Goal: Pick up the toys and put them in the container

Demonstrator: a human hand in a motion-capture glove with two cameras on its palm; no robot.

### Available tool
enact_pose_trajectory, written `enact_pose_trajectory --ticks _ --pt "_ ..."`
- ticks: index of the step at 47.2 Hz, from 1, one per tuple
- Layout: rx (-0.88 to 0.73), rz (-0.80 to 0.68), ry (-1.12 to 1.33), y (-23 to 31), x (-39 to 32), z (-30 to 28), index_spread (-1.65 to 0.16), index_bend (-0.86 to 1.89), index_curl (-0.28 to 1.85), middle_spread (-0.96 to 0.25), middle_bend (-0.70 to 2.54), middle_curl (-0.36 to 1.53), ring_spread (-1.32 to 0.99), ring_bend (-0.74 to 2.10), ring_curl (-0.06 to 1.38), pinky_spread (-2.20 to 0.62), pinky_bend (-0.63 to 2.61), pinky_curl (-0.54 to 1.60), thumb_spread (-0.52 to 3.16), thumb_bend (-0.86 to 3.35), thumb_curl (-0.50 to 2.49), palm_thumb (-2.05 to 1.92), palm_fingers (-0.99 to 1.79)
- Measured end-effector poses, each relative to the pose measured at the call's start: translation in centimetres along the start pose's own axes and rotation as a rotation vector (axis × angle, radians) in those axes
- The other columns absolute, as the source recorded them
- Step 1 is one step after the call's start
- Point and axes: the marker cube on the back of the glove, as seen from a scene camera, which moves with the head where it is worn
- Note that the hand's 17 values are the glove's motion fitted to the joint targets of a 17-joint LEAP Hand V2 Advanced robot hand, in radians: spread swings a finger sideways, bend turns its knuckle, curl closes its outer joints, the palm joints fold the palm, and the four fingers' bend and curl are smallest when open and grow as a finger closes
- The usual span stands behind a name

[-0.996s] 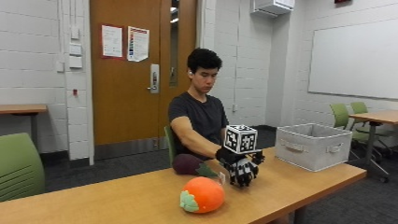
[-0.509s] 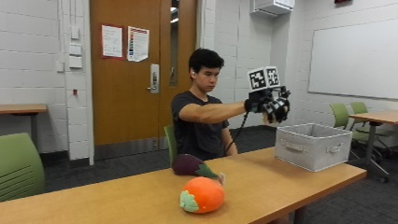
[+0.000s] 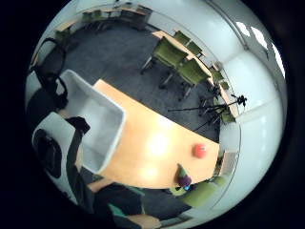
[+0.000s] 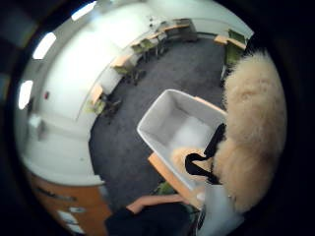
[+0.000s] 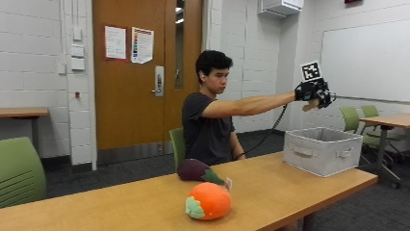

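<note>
My gloved right hand [image 5: 313, 91] is stretched out high above the grey fabric container [image 5: 320, 150] at the table's right end. It grips a fluffy beige toy [image 5: 311, 104], which fills one side of the thumb side palm view [image 4: 251, 128]. Below it lies the container's open inside [image 4: 179, 123], with a patch of beige fur showing near its closer wall. An orange plush toy [image 5: 208, 201] lies near the table's front edge. A dark purple eggplant toy [image 5: 195, 171] lies behind it. Both also show on the table in the little finger side view, the orange toy [image 3: 200, 150] and eggplant toy [image 3: 183, 180].
The wooden table [image 5: 275, 185] runs from the left edge to the container. Green chairs [image 5: 22, 171] stand at the left, and more chairs and a second table [image 5: 384, 120] at the right. The person sits behind the table.
My right hand has risen from the tabletop beside the eggplant toy and swung right, carrying the beige toy to a spot over the container. The orange and eggplant toys stayed put.
</note>
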Motion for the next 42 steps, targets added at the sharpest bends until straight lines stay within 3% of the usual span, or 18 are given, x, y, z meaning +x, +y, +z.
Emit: enact_pose_trajectory --ticks 4,8,11,16,21,25,27,28,30,31,32,38,42 --pt "-0.021 0.015 0.069 -1.2 1.1 1.8 -0.51 0.17 1.22 -0.44 0.64 0.57 -0.46 0.97 0.47 -0.46 0.89 0.4 0.67 0.1 0.85 0.67 1.08" --pt "-0.035 -0.013 -0.087 -1.6 2.9 2.3 -0.52 0.17 1.24 -0.44 0.64 0.58 -0.46 0.98 0.47 -0.46 0.89 0.4 0.67 0.09 0.87 0.67 1.08" --pt "-0.047 -0.025 -0.056 -1.9 2.6 3.3 -0.52 0.16 1.26 -0.45 0.64 0.59 -0.46 0.98 0.47 -0.46 0.89 0.4 0.67 0.09 0.89 0.67 1.08" --pt "-0.067 0.108 -0.117 -2.7 1.6 4.3 -0.52 0.16 1.28 -0.45 0.63 0.6 -0.46 0.98 0.47 -0.46 0.89 0.4 0.67 0.08 0.91 0.67 1.07" --pt "-0.123 0.043 -0.068 -2.0 2.0 5.7 -0.53 0.16 1.3 -0.45 0.62 0.61 -0.46 0.98 0.47 -0.46 0.89 0.39 0.67 0.07 0.93 0.66 1.08" --pt "-0.198 -0.031 -0.047 -1.3 2.4 6.4 -0.53 0.11 1.31 -0.45 0.53 0.6 -0.46 0.95 0.47 -0.45 0.94 0.41 0.73 0.0 0.91 0.57 0.91" --pt "-0.201 -0.036 -0.027 -1.1 2.7 6.5 -0.52 0.12 1.27 -0.39 0.45 0.59 -0.44 0.92 0.47 -0.38 0.92 0.42 0.9 -0.12 0.8 0.34 0.64" --pt "-0.198 -0.026 -0.022 -1.1 2.8 6.4 -0.52 0.01 1.23 -0.34 0.37 0.56 -0.39 0.83 0.45 -0.32 0.99 0.45 0.89 -0.21 0.74 0.16 0.3" --pt "-0.194 0.001 -0.013 -1.1 3.0 6.3 -0.51 0.02 1.18 -0.3 0.38 0.58 -0.36 0.81 0.48 -0.28 1.05 0.48 0.92 -0.18 0.69 0.05 0.23" --pt "-0.192 0.016 -0.006 -1.0 3.2 6.2 -0.52 0.08 1.17 -0.3 0.38 0.57 -0.36 0.86 0.48 -0.27 1.04 0.46 0.96 -0.1 0.68 0.08 0.34" --pt "-0.188 0.034 0.003 -1.0 3.4 6.1 -0.51 0.01 1.13 -0.27 0.37 0.55 -0.34 0.78 0.42 -0.24 1.06 0.44 0.94 -0.15 0.65 -0.03 0.21" --pt "-0.153 0.093 0.022 -0.3 5.2 5.2 -0.49 0.05 1.0 -0.2 0.39 0.54 -0.29 0.8 0.39 -0.15 1.11 0.43 0.97 -0.1 0.54 -0.09 0.18" --pt "-0.153 0.034 0.089 0.9 6.1 4.8 -0.48 0.06 0.92 -0.17 0.41 0.54 -0.27 0.84 0.39 -0.12 1.11 0.42 0.98 -0.09 0.49 -0.09 0.17"
